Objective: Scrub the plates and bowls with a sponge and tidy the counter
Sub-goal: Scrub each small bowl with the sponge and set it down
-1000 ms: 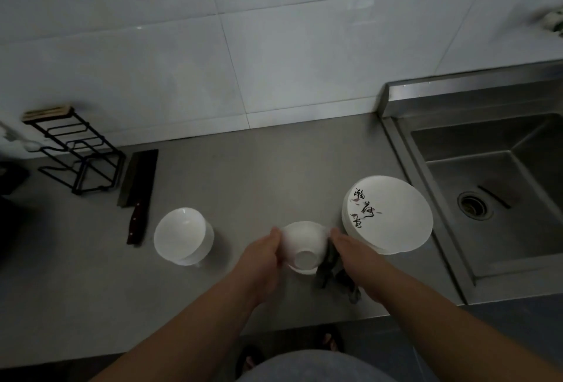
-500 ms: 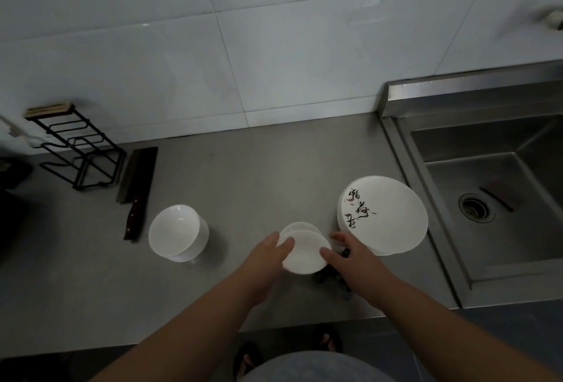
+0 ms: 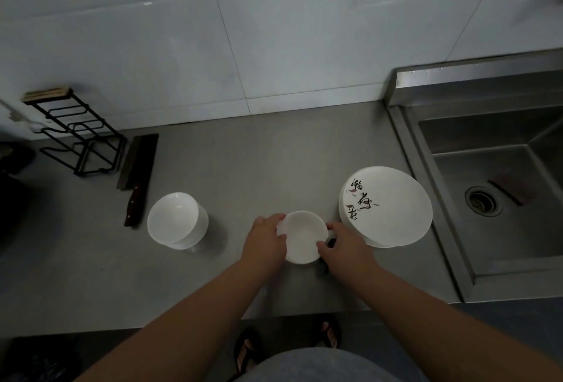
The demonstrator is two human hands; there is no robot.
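Note:
A small white bowl [image 3: 303,237] is at the middle of the grey counter [image 3: 243,168], its opening facing up. My left hand [image 3: 265,243] grips its left rim, fingers curled round the edge. My right hand [image 3: 344,247] is on the bowl's right side with its thumb at the rim. It holds a dark sponge [image 3: 331,242], mostly hidden under the palm. A stack of white bowls [image 3: 175,221] stands to the left. A stack of white plates [image 3: 393,208], the top one with black lettering, sits to the right, next to my right hand.
A steel sink [image 3: 493,174] with a drain lies at the right, with the plates close to its rim. A cleaver [image 3: 137,168] lies at the back left beside a black wire rack [image 3: 76,135]. The tiled wall runs behind. The counter's front edge is just below my forearms.
The bowl has turned from showing its foot to opening upward and sits level. Both hands stayed on it, and the sponge has slipped mostly under my right hand.

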